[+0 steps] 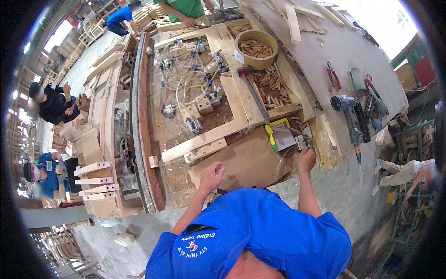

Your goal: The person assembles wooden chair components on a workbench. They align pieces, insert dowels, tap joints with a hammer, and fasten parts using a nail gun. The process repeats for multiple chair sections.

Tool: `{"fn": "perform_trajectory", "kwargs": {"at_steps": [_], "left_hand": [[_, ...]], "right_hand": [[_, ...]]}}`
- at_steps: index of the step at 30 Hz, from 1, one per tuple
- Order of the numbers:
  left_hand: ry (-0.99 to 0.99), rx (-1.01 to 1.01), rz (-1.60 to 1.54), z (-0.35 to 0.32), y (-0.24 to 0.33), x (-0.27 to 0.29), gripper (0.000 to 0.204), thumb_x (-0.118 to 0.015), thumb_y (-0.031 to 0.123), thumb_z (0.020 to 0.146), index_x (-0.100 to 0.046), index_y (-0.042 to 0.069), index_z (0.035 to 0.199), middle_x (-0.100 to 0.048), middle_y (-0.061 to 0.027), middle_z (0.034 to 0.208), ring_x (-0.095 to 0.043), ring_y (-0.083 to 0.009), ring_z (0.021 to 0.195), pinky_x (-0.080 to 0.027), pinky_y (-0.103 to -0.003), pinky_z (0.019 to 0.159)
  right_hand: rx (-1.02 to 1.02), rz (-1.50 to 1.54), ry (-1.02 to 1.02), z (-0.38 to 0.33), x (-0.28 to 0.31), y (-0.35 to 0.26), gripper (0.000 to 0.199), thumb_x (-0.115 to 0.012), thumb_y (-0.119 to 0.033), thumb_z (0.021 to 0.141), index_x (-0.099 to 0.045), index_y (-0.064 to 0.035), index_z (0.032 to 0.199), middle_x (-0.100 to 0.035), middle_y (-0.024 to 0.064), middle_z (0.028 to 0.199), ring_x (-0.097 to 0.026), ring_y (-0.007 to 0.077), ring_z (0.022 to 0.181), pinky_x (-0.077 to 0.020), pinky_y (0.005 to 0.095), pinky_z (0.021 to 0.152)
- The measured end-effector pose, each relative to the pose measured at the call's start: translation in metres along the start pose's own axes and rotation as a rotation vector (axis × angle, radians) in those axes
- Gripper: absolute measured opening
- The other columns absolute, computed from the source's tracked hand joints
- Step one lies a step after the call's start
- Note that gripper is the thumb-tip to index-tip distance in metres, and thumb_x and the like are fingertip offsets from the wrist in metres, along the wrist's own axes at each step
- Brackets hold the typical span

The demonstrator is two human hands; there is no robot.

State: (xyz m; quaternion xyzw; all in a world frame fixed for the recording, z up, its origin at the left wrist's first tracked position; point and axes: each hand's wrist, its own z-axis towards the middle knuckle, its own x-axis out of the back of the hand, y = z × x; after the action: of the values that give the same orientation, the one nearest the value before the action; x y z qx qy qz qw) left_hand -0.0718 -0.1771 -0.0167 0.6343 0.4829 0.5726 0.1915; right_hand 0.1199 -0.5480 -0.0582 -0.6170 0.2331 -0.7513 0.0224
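Small grey metal fitting (301, 141) sits at the near right part of our brown wooden worktop (154, 83), just beside a flat, yellow-edged square piece (270, 136). Our right hand (306, 159) has its fingertips at the fitting; we cannot tell whether they are closed on it. Our left hand (212, 178) is loosely curled over a brown cardboard sheet (241, 160), well apart from the right, and we cannot tell whether it holds anything.

Beyond the sheet, we have a long pale wooden bar (204, 140) meeting another at a corner, with a short pale wooden piece with holes (206, 150) along its near side. Inside that corner stand metal clamps with blue fittings (193, 124). Farther right, we see a red-headed hammer with a dark handle (256, 98) lying beside loose wooden dowels (275, 85), and a round tan tub (257, 62) full of more. Across from us, a person in a green shirt (182, 8) leans over wooden pieces.
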Motion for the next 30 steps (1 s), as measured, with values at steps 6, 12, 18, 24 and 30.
{"fn": "perform_trajectory", "kwargs": {"at_steps": [6, 12, 18, 24, 30], "left_hand": [[-0.002, 0.016, -0.023, -0.004, -0.006, -0.008, 0.039, -0.07, 0.025, 0.097, -0.069, 0.0, 0.127, -0.077, -0.0215, 0.113, -0.076, -0.031, 0.104, -0.059, -0.04, 0.091], [0.064, 0.007, -0.009, -0.001, -0.009, -0.002, 0.038, -0.07, 0.025, 0.097, -0.069, 0.001, 0.127, -0.077, -0.02, 0.112, -0.076, -0.0316, 0.101, -0.06, -0.041, 0.09], [0.053, 0.031, -0.046, -0.002, -0.001, 0.007, 0.037, -0.069, 0.022, 0.098, -0.068, 0.001, 0.129, -0.077, -0.0199, 0.113, -0.076, -0.0294, 0.098, -0.06, -0.039, 0.088], [0.074, 0.06, -0.048, 0.0, -0.002, 0.013, 0.036, -0.07, 0.023, 0.1, -0.069, 0.003, 0.13, -0.077, -0.0181, 0.117, -0.076, -0.0284, 0.102, -0.06, -0.039, 0.089], [0.228, 0.036, -0.024, 0.005, -0.02, 0.034, 0.033, -0.069, 0.019, 0.099, -0.069, 0.002, 0.126, -0.075, -0.0181, 0.114, -0.074, -0.0314, 0.101, -0.058, -0.041, 0.09]], "right_hand": [[0.023, -0.012, -0.086, 0.006, 0.015, -0.003, 0.031, -0.063, -0.027, 0.098, -0.071, 0.0033, 0.094, -0.073, 0.029, 0.095, -0.071, 0.0477, 0.093, -0.0547, 0.0575, 0.081], [0.119, -0.225, -0.345, 0.008, 0.053, -0.002, 0.04, -0.063, -0.035, 0.098, -0.074, 0.0033, 0.1, -0.074, 0.0296, 0.099, -0.071, 0.049, 0.098, -0.0549, 0.0571, 0.087], [0.272, -0.013, -0.601, 0.023, 0.071, -0.045, 0.043, -0.067, -0.043, 0.096, -0.076, -0.0024, 0.108, -0.075, 0.0252, 0.098, -0.072, 0.0445, 0.1, -0.0556, 0.0527, 0.087], [0.452, 0.196, -0.476, 0.058, 0.013, -0.17, 0.042, -0.067, -0.042, 0.096, -0.073, -0.0052, 0.116, -0.075, 0.0208, 0.103, -0.071, 0.0402, 0.102, -0.0544, 0.0506, 0.092], [0.574, -0.002, -0.424, 0.09, -0.053, -0.255, 0.047, -0.068, -0.036, 0.092, -0.065, -0.0021, 0.125, -0.068, 0.0255, 0.126, -0.064, 0.042, 0.121, -0.051, 0.0499, 0.102]]}}
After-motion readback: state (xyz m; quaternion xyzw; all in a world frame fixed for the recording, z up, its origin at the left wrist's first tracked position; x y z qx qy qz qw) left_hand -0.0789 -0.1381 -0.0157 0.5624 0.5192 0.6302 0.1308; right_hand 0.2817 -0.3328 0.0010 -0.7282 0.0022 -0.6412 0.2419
